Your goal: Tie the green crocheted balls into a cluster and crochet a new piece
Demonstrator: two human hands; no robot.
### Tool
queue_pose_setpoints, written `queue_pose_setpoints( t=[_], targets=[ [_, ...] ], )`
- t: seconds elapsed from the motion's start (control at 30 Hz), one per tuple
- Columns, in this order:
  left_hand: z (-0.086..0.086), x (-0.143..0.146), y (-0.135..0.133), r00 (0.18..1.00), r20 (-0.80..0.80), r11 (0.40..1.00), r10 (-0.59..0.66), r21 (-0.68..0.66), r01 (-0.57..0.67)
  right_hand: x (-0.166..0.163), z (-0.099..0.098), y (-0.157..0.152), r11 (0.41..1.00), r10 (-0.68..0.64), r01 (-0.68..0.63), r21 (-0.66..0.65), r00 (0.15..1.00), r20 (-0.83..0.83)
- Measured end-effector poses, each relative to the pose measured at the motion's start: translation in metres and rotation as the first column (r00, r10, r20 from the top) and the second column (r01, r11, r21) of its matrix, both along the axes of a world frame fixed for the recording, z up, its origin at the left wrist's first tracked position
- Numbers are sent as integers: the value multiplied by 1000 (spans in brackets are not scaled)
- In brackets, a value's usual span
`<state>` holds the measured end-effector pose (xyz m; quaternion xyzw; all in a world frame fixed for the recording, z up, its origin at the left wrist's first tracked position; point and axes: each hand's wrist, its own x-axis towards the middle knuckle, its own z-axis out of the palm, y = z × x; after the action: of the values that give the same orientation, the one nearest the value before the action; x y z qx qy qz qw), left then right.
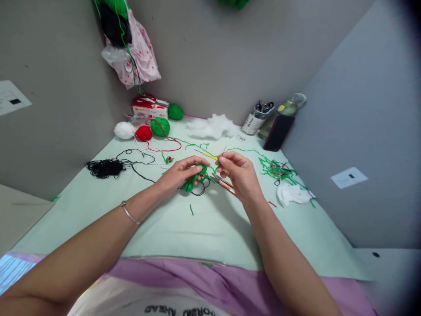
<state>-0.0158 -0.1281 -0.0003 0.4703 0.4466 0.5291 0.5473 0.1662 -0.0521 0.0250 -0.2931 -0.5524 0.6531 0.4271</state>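
Observation:
My left hand (182,173) is closed around a small green crocheted piece (199,173), and its fingers hide part of it. Just below hangs or lies a green ball-shaped part (188,186); whether it is joined to the piece I cannot tell. My right hand (240,171) pinches a thin needle (225,149) pointing upward, with green yarn (215,168) between the hands. Beneath the right hand are scissors (225,184) with orange-red handles. A yellow crochet hook (209,155) lies behind the fingers, partly covered by them.
White, red (144,133) and green yarn balls (160,127) sit at the back left, near a box (149,108). Black yarn (105,168) lies left. White stuffing (213,126), a pen cup (256,119) and a phone (279,133) stand behind. Green yarn scraps (276,170) lie right.

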Motion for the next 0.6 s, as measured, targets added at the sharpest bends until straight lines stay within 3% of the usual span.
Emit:
queue_pose_setpoints(
  t=[0.3, 0.6],
  targets=[
    [1, 5, -1, 993, -115, 1000, 6, 30, -3, -7, -9, -7, 997, 79, -75, -35, 990, 115],
    [-2, 4, 0, 997, -70, 999, 44, 23, -42, -8, -8, -9, 995, 94, -91, -34, 990, 108]
  ],
)
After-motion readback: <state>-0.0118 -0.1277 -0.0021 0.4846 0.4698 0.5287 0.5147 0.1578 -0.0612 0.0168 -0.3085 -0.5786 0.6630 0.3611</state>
